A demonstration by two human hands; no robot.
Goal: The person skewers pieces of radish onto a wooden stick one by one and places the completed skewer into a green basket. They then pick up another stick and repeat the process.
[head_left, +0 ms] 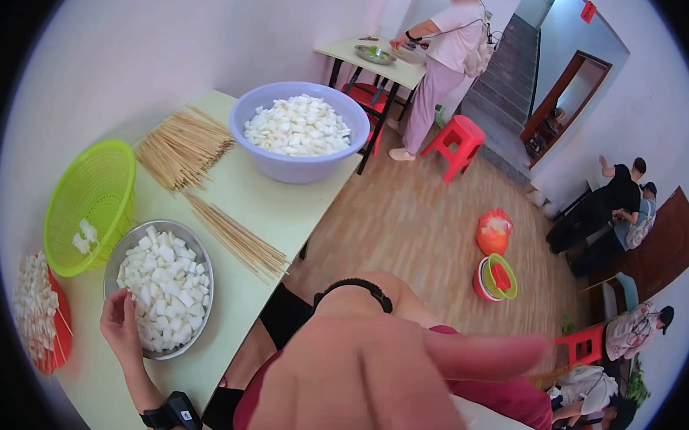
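Observation:
My left hand [121, 324] is at the near left rim of a metal bowl [207, 286], its fingers curled together beside the white cut cubes [164, 288] inside. Whatever is between those fingertips is hidden. Large and close to the camera, my right hand [368, 377] is partly blurred, with one finger stretched to the right and nothing visible in it. Thin wooden skewers lie beyond the bowl in a small bundle [236, 235] and a bigger pile [182, 148]. Skewered white pieces [35, 301] rest on a red plate [60, 333] at the left.
A green basket [91, 204] with a few white scraps leans behind the bowl. A purple basin [297, 165] of white cubes stands at the table's far end. On the floor are a red stool [457, 143], a red bag [494, 233] and nested tubs [503, 279]. Several people work around the room.

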